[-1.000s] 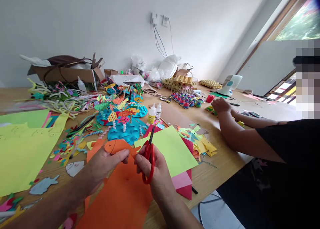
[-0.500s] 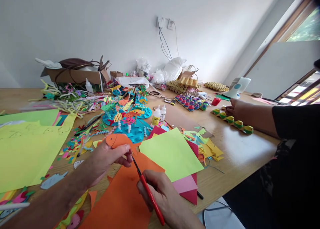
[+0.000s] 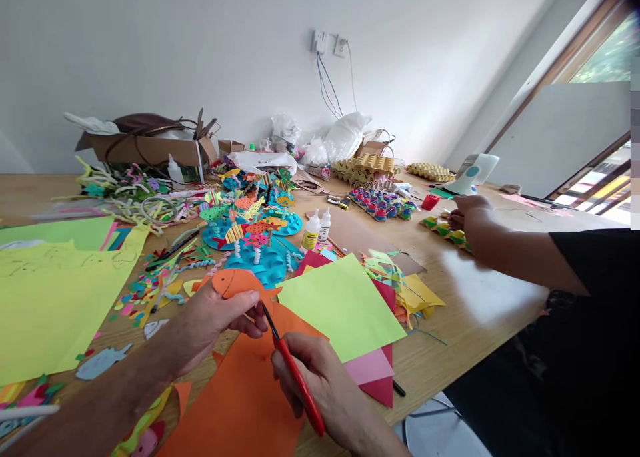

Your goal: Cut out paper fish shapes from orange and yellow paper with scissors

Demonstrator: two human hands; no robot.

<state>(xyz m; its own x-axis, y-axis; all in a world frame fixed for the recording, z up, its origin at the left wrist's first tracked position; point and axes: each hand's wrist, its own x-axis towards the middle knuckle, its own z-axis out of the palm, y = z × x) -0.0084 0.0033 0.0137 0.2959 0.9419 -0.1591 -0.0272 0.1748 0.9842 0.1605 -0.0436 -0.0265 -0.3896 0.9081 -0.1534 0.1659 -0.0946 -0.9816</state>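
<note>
Between the thumb and fingers of my left hand (image 3: 227, 317) is an orange paper fish (image 3: 234, 282) with a drawn eye and gill line. My right hand (image 3: 320, 384) is closed around the red handles of a pair of scissors (image 3: 299, 377). The dark blades reach up to the fish's tail end, beside my left fingertips; whether they touch the paper is hard to make out. Below both hands lies a large sheet of orange paper (image 3: 245, 397). Just to the right, a yellow-green sheet (image 3: 343, 307) rests over pink and red paper.
Paper fish stand on blue egg-carton bases (image 3: 260, 260) behind my hands. Two glue bottles (image 3: 311, 230) stand beside them. Yellow paper (image 3: 60, 310) and small scraps lie left. At right, a co-worker's arm (image 3: 510, 244) reaches over a painted egg-carton strip (image 3: 445, 234).
The red scissor handles have swung slightly upward and their angle has shifted, while my left hand keeps hold of the fish. The co-worker's arm has moved across, covering part of the painted strip.
</note>
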